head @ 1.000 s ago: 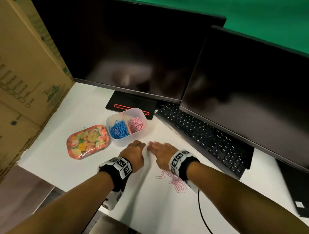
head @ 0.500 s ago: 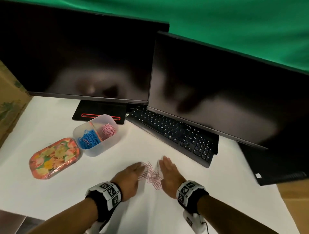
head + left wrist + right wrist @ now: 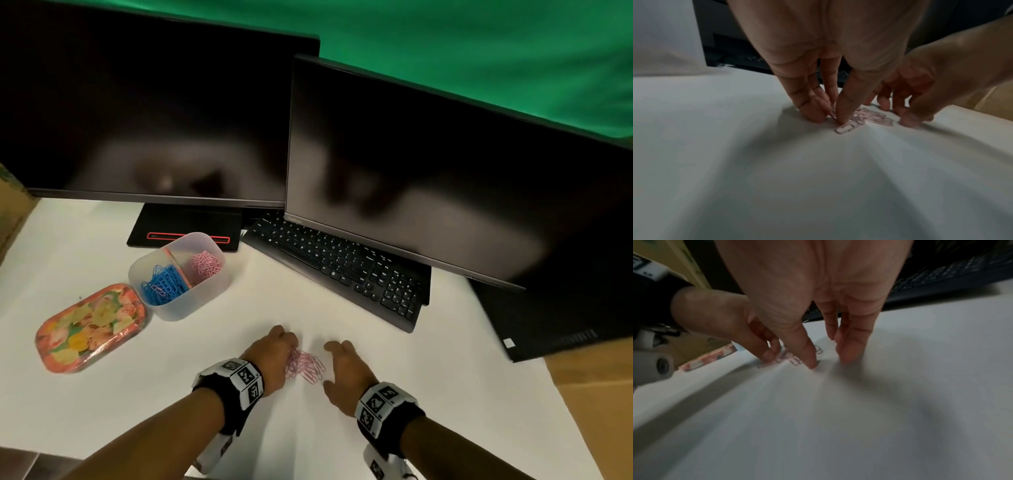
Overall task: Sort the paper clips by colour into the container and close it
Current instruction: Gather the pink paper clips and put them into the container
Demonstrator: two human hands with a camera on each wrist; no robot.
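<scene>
- The pink paper clips (image 3: 305, 365) are small, light and slidey.
- The left hand (image 3: 274, 356) pinches some.
- The right hand (image 3: 346, 371) rests beside them, fingers loose.
- Scoop from both sides.

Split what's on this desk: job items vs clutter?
Job:
- loose pink clips between the hands
- divided container, blue clips left, pink clips right
- floral lid, off, beside it
- left hand, right hand

Clutter:
- two monitors
- keyboard
- laptop
- cardboard box

My right hand (image 3: 818, 296) & left hand (image 3: 719, 316) flank pink clips (image 3: 791, 359) on white table (image 3: 859, 418), fingertips down.
</scene>
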